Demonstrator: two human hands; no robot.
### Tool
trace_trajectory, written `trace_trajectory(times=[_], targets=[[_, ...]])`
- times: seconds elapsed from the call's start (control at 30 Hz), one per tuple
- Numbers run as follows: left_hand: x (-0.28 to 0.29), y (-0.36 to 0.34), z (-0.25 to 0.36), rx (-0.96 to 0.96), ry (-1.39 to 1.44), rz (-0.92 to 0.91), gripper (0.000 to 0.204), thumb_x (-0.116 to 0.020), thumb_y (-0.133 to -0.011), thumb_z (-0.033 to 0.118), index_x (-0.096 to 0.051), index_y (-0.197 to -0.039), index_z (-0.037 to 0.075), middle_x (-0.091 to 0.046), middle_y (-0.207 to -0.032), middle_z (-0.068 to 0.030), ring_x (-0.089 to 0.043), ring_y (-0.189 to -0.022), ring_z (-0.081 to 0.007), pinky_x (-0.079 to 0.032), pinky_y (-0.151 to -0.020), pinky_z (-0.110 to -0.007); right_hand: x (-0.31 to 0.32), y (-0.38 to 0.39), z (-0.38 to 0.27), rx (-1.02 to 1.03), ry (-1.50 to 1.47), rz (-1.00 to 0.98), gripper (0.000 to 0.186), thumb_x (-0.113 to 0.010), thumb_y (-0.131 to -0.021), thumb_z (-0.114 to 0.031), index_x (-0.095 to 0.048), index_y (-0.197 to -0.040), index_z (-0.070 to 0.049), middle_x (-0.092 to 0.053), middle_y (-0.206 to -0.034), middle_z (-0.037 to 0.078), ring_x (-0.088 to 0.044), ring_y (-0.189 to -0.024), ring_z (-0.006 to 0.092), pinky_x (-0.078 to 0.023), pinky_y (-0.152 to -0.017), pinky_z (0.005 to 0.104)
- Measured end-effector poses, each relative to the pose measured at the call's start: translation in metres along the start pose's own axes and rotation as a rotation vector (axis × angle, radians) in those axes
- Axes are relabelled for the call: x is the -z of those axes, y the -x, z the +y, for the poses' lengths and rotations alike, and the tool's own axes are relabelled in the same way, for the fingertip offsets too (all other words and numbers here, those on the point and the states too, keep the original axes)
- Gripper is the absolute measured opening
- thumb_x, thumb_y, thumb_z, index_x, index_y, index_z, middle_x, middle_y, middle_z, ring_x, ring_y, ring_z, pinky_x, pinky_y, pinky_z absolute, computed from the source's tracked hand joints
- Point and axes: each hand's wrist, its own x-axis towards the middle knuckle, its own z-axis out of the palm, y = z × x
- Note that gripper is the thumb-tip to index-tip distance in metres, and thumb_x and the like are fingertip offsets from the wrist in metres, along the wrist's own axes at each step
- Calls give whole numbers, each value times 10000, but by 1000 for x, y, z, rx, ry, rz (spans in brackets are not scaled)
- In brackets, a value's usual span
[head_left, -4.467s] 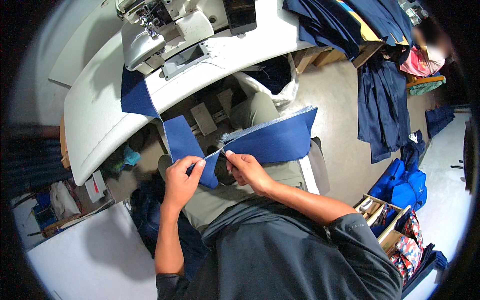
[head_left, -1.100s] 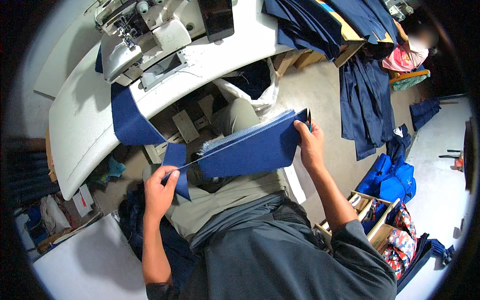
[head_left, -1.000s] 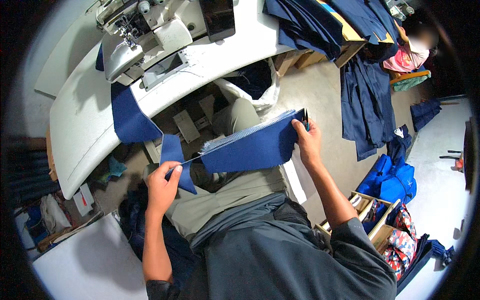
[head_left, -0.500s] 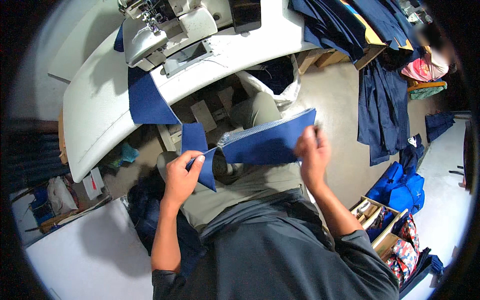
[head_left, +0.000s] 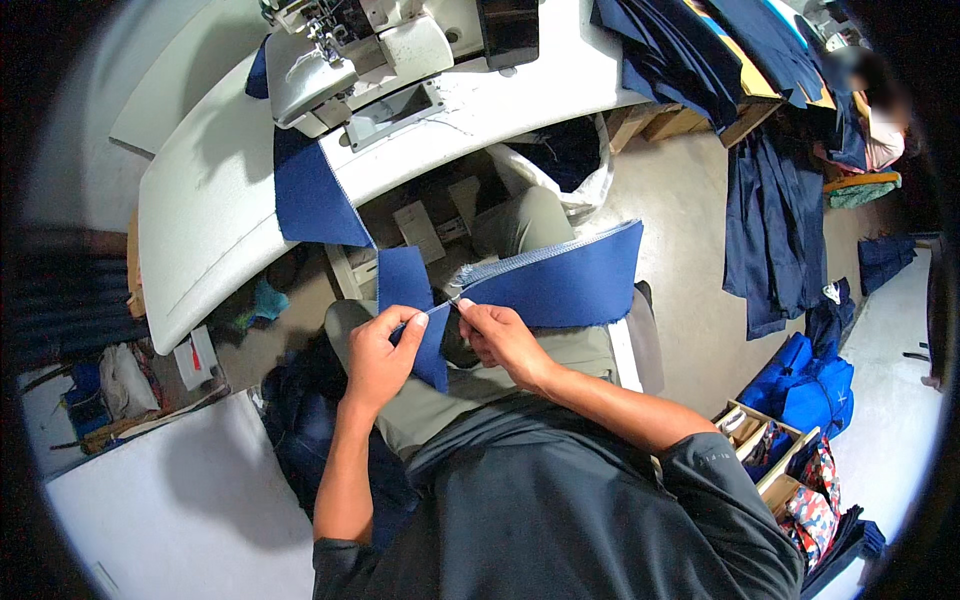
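Note:
My left hand [head_left: 385, 350] pinches a blue fabric piece [head_left: 430, 350] by its edge, above my lap. A linked blue strip [head_left: 403, 280] runs up from there toward a blue panel [head_left: 318, 205] hanging off the sewing table. My right hand [head_left: 503, 343] is closed in a pinch beside the left, fingertips at the narrow join between that piece and a blue fabric stack [head_left: 560, 285]. Something small and dark shows at those fingertips, too small to make out. The stack, its upper edges overcast in white thread, lies across my right leg.
An overlock sewing machine [head_left: 375, 60] stands on the white curved table [head_left: 205, 220]. Beneath it is a white sack [head_left: 590, 190] with dark cloth. Dark blue garments [head_left: 770, 220] hang at right, past a wooden tray [head_left: 770, 440]. Another person [head_left: 880, 130] sits at far right.
My right hand has swung left from beyond the stack's right end to the join beside my left hand. The left hand keeps its pinch; the whole view has shifted slightly.

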Motion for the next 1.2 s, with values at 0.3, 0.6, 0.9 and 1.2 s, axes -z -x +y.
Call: trace_trajectory(times=[0.3, 0.6, 0.9, 1.2], targets=[[2, 1, 2, 24, 22, -36, 183, -668, -979, 160, -688, -936, -17, -647, -766, 11, -550, -749, -51, -476, -685, -263, -4, 16, 0, 147, -83, 35, 435, -573, -1026, -472, -562, -793, -104, -412, -587, -82, -322, -484, 46, -245, -437, 256], [9, -8, -6, 104, 120, -280, 379, -517, -1061, 256, -704, -912, -38, -676, -785, -28, -580, -735, -85, -480, -693, -279, -19, 44, -8, 378, 203, 11, 172, -679, -958, -161, -615, -847, -47, -536, -770, -81, -445, -722, 20, -389, -596, 238], [41, 9, -41, -9, 36, -275, 274, -586, -998, 196, -681, -883, -35, -705, -821, -99, -635, -773, -164, -504, -815, -352, 77, 88, -72, 683, 96, 572, 100, -651, -919, -125, -632, -850, -54, -529, -770, -69, -454, -730, 23, -395, -629, 236], [8, -21, -13, 11, -76, 12, 168, -716, -928, 158, -690, -954, -5, -659, -736, -67, -561, -667, -113, -473, -642, -295, 165, 52, -75, 630, 174, 666, 106, -657, -940, -136, -633, -856, -76, -545, -711, -68, -451, -615, 19, -378, -554, 205]])
